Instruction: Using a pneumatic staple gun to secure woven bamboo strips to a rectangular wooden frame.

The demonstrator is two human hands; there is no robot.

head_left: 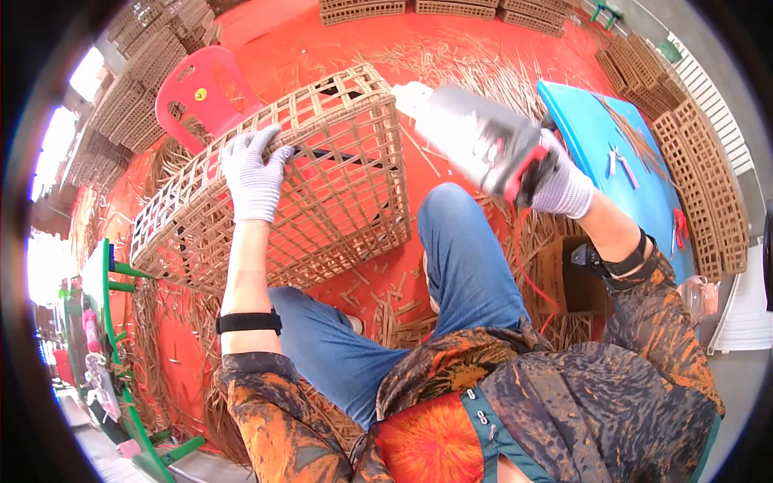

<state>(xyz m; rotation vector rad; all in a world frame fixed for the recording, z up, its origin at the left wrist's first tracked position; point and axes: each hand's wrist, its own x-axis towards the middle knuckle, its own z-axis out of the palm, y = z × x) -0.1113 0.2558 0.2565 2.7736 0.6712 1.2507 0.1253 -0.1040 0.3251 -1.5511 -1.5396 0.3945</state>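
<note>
Gripping the far rim of the woven basket frame [322, 185] at centre, the gloved left hand [251, 173] steadies it; the right hand [560, 183] clamps a blurred staple gun [475, 137] just right of it

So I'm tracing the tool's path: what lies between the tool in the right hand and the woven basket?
In the head view, only red floor strewn with cut strips separates the tool in the right hand from the woven basket.

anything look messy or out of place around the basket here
Yes: cut wicker offcuts lie scattered over the red floor around the person's knees. The woven basket frame sits tilted, steadied by the gloved left hand. The right hand holds a blurred power tool.
</note>
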